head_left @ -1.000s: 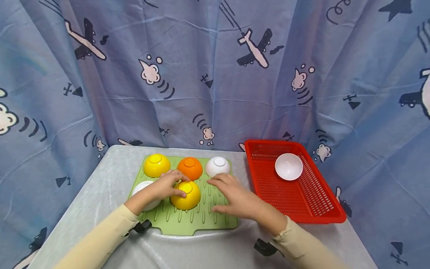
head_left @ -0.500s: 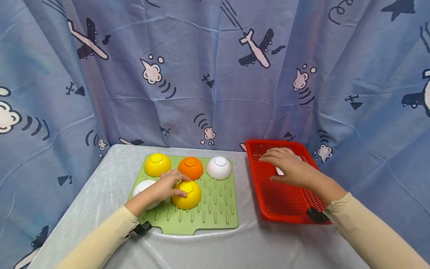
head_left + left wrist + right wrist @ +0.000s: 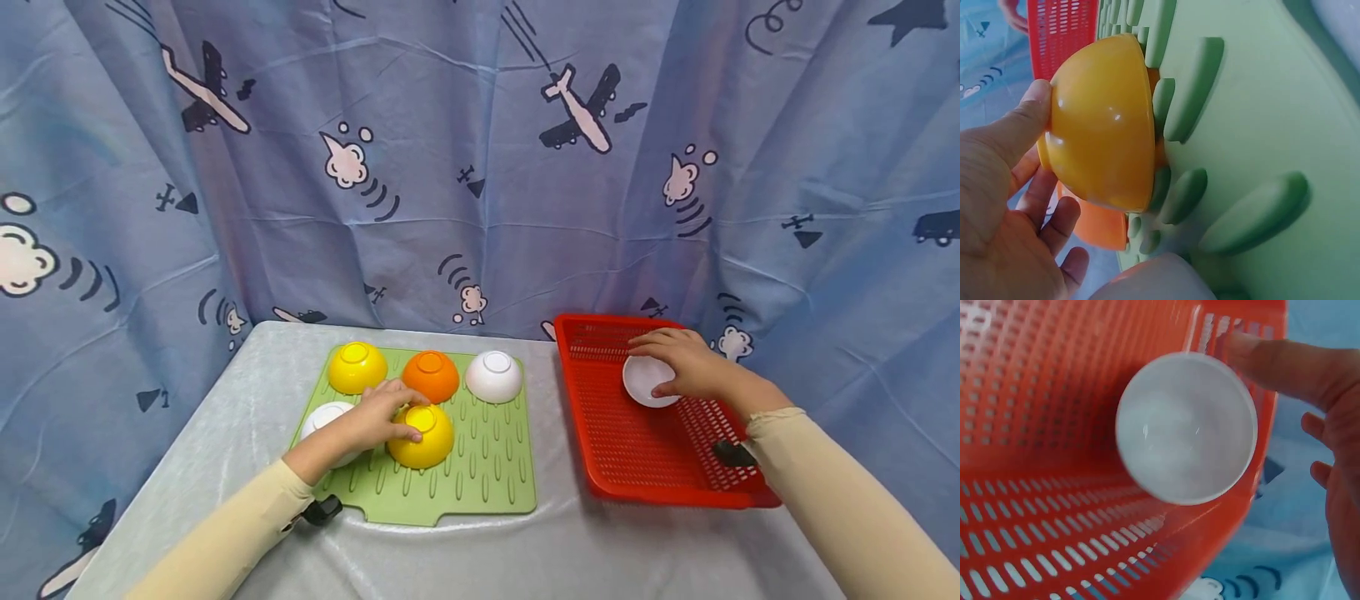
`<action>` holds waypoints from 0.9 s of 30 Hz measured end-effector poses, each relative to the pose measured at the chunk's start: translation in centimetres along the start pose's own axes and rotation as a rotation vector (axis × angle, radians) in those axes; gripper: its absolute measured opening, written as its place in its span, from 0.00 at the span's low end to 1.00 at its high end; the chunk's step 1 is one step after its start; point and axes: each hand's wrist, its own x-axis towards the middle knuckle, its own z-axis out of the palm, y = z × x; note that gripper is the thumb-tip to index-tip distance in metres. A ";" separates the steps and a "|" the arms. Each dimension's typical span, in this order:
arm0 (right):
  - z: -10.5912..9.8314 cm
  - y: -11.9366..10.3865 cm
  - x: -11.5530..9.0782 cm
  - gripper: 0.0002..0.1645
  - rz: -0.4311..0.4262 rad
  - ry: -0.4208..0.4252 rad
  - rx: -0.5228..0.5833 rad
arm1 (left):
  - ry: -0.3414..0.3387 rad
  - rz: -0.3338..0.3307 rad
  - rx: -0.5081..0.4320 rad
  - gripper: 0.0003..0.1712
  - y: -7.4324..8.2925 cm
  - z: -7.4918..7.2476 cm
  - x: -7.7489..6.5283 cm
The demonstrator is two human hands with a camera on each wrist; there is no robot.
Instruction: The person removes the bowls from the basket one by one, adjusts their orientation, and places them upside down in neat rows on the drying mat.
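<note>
My left hand [image 3: 375, 418] pinches the raised base of an upside-down yellow bowl [image 3: 433, 443], thumb on one side and fingers on the other. The bowl's rim rests on the ribs of a green drying mat [image 3: 487, 479]. In the left wrist view the yellow bowl [image 3: 1100, 125] fills the space beyond the thumb. My right hand [image 3: 693, 367] hovers over the far part of a red basket [image 3: 592, 467], thumb and fingers spread around a white bowl [image 3: 642, 383]. In the right wrist view that white bowl [image 3: 1185, 428] faces mouth up, with the thumb apart from its rim.
Upside down on the mat's far row are another yellow bowl [image 3: 357, 367], an orange bowl [image 3: 431, 377] and a white bowl [image 3: 494, 377]. A second white bowl [image 3: 324, 415] lies partly behind the left forearm. A patterned curtain [image 3: 480, 167] hangs behind the table.
My right hand has travelled from beside the mat's white bowl rightward to the basket, now over the white bowl there. The left hand stays on the yellow bowl.
</note>
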 end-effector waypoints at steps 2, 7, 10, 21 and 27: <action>0.4 0.8 -0.1 0.44 0.032 -0.041 0.003 | -0.004 -0.002 -0.009 0.30 0.1 0.0 0.0; 1.3 2.1 -0.2 0.49 0.092 -0.101 0.003 | -0.016 -0.010 -0.023 0.30 0.3 -0.2 -0.1; 1.6 2.6 -0.1 0.50 0.100 -0.104 -0.014 | -0.020 -0.012 -0.013 0.30 0.3 -0.2 -0.1; 2.5 4.1 0.0 0.61 0.111 -0.141 -0.090 | -0.027 -0.004 -0.018 0.30 0.0 -0.3 0.1; 2.7 3.7 -0.1 0.63 0.097 -0.150 -0.122 | -0.027 -0.008 -0.009 0.30 0.1 -0.3 0.0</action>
